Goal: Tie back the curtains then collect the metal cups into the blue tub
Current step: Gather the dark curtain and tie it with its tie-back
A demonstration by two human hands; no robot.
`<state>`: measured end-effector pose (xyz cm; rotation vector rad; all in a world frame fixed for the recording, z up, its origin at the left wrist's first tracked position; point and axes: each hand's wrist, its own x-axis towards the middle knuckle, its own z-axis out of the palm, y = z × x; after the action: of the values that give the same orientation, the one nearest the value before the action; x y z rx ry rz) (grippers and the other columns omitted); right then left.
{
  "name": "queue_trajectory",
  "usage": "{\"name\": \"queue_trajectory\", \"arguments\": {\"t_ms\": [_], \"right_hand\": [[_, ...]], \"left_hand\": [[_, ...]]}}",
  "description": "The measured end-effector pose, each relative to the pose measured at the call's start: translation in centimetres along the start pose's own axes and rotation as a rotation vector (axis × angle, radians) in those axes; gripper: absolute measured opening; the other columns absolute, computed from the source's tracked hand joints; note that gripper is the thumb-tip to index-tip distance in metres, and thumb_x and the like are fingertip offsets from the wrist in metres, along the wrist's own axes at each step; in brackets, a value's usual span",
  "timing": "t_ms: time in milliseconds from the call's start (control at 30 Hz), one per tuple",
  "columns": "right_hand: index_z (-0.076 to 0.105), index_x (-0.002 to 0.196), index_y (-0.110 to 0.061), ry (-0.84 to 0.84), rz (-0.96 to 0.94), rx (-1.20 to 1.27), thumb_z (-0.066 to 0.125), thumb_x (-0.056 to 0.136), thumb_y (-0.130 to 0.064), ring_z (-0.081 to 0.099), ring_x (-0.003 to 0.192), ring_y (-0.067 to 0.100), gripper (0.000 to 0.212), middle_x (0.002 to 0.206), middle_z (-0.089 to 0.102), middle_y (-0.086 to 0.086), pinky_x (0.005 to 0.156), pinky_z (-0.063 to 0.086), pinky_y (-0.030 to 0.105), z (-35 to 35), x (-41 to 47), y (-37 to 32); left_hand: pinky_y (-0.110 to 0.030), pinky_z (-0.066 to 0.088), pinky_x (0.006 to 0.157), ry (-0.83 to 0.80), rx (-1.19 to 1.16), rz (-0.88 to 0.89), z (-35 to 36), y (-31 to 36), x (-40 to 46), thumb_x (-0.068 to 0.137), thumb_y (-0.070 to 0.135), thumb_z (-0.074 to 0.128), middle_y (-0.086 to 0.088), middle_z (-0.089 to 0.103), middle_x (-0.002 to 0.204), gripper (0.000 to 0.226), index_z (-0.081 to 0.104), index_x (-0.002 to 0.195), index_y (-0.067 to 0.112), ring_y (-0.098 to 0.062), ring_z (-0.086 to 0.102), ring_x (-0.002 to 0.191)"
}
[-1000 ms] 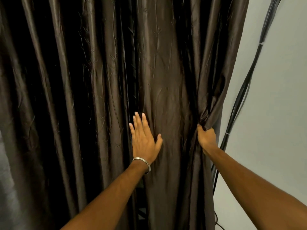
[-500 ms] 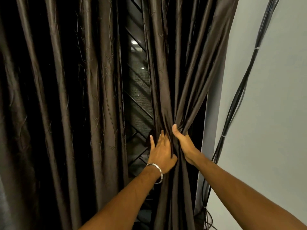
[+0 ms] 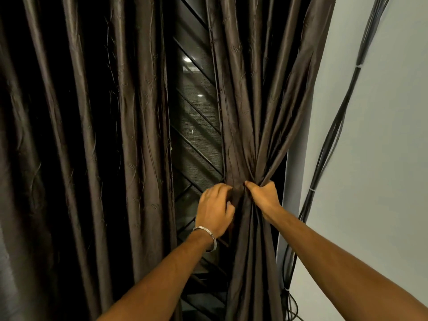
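Observation:
Two dark brown shiny curtains hang in front of me. The right curtain (image 3: 250, 100) is bunched into a narrow waist at mid height. My left hand (image 3: 214, 207), with a metal bangle on the wrist, closes its fingers on the left side of that bunch. Gripping the right side of the same bunch is my right hand (image 3: 262, 195). The left curtain (image 3: 92, 135) hangs loose in long folds. No metal cups or blue tub are in view.
Between the curtains a gap shows a dark window (image 3: 196, 117) with diagonal bars and a mesh. A pale wall (image 3: 382, 158) stands on the right. A bundle of black cables (image 3: 333, 126) runs down it and coils near the floor.
The right curtain has been gathered to the right, which opened the gap onto the window. My left hand went from flat on the fabric to closed on the bunch beside my right hand.

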<state>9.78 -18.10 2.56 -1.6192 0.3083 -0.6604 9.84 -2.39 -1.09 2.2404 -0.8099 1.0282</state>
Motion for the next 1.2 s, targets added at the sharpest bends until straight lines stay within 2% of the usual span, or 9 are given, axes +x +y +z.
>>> {"name": "queue_trajectory", "arguments": {"t_ms": [100, 233, 300, 567, 700, 800, 967, 1067, 1200], "right_hand": [[0.059, 0.127, -0.006, -0.023, -0.005, -0.011, 0.068, 0.085, -0.022, 0.063, 0.100, 0.026, 0.045, 0.112, 0.065, 0.006, 0.092, 0.051, 0.034, -0.2, -0.4, -0.3], [0.062, 0.125, -0.007, -0.050, -0.042, 0.029, 0.064, 0.087, -0.013, 0.063, 0.095, 0.021, 0.039, 0.110, 0.067, 0.006, 0.091, 0.052, 0.032, 0.6, -1.2, -0.5], [0.062, 0.125, -0.008, -0.071, -0.057, 0.055, 0.064, 0.085, -0.010, 0.065, 0.095, 0.019, 0.040, 0.109, 0.069, 0.005, 0.089, 0.053, 0.032, 1.0, -1.6, -0.4], [0.066, 0.123, -0.012, -0.189, -0.125, 0.133, 0.071, 0.080, -0.008, 0.070, 0.097, 0.013, 0.044, 0.107, 0.073, 0.001, 0.091, 0.056, 0.032, 1.4, -2.9, -0.4], [0.060, 0.125, -0.015, -0.294, -0.221, 0.081, 0.060, 0.094, -0.009, 0.063, 0.102, 0.004, 0.032, 0.110, 0.068, -0.004, 0.093, 0.051, 0.022, 1.8, -3.6, -0.6], [0.056, 0.132, -0.006, -0.303, -0.237, 0.042, 0.055, 0.098, -0.013, 0.060, 0.114, 0.014, 0.034, 0.120, 0.064, 0.004, 0.086, 0.048, 0.011, 2.0, -3.5, -0.1], [0.029, 0.145, 0.011, -0.250, -0.391, -0.116, 0.033, 0.103, 0.005, 0.052, 0.122, 0.026, 0.043, 0.145, 0.042, 0.027, 0.095, 0.041, 0.012, 1.7, -3.9, 0.7], [0.036, 0.143, 0.007, -0.355, -0.421, -0.070, 0.037, 0.102, 0.005, 0.053, 0.105, -0.001, 0.041, 0.141, 0.047, 0.017, 0.083, 0.044, 0.002, 1.3, -3.8, 0.8], [0.046, 0.140, 0.001, -0.439, -0.330, -0.006, 0.056, 0.093, 0.007, 0.054, 0.123, 0.015, 0.048, 0.135, 0.056, 0.013, 0.092, 0.044, 0.004, 0.3, -4.0, 0.6]], "left_hand": [[-0.038, 0.042, 0.102, 0.076, -0.012, -0.146, -0.3, -0.7, 0.7, 0.087, 0.024, 0.057, -0.002, 0.050, 0.132, 0.048, 0.047, 0.133, 0.016, -0.020, 0.049, 0.123], [-0.045, 0.039, 0.107, -0.102, -0.255, -0.393, -0.3, -0.7, 2.3, 0.091, 0.032, 0.061, -0.006, 0.048, 0.144, 0.071, 0.026, 0.150, 0.014, -0.025, 0.049, 0.129], [-0.045, 0.041, 0.105, -0.181, -0.365, -0.460, -0.1, -1.0, 3.1, 0.090, 0.037, 0.063, -0.005, 0.055, 0.138, 0.071, 0.030, 0.150, 0.017, -0.023, 0.053, 0.125], [-0.031, 0.048, 0.097, -0.305, -0.698, -0.425, -0.1, -0.7, 4.0, 0.094, 0.047, 0.056, 0.001, 0.068, 0.118, 0.041, 0.065, 0.120, 0.017, -0.014, 0.062, 0.113], [-0.017, 0.047, 0.093, -0.402, -0.818, -0.430, -0.9, 1.2, 4.1, 0.088, 0.059, 0.059, 0.013, 0.069, 0.108, 0.046, 0.064, 0.114, 0.022, -0.003, 0.063, 0.106], [-0.026, 0.047, 0.101, -0.410, -0.808, -0.419, -0.7, 1.7, 4.3, 0.069, 0.070, 0.068, 0.006, 0.068, 0.118, 0.075, 0.061, 0.126, 0.021, -0.007, 0.063, 0.111], [-0.025, 0.047, 0.099, -0.439, -0.778, -0.396, -0.4, 2.0, 4.7, 0.074, 0.045, 0.079, 0.001, 0.067, 0.122, 0.066, 0.059, 0.130, 0.016, -0.011, 0.062, 0.113], [-0.028, 0.046, 0.104, -0.411, -0.797, -0.438, -0.1, 2.3, 5.0, 0.071, 0.045, 0.081, -0.001, 0.065, 0.126, 0.075, 0.054, 0.134, 0.015, -0.012, 0.061, 0.115], [-0.034, 0.044, 0.107, -0.346, -0.711, -0.488, 0.6, 2.8, 4.9, 0.056, 0.063, 0.077, -0.001, 0.056, 0.130, 0.100, 0.044, 0.138, 0.016, -0.015, 0.056, 0.119]]}}
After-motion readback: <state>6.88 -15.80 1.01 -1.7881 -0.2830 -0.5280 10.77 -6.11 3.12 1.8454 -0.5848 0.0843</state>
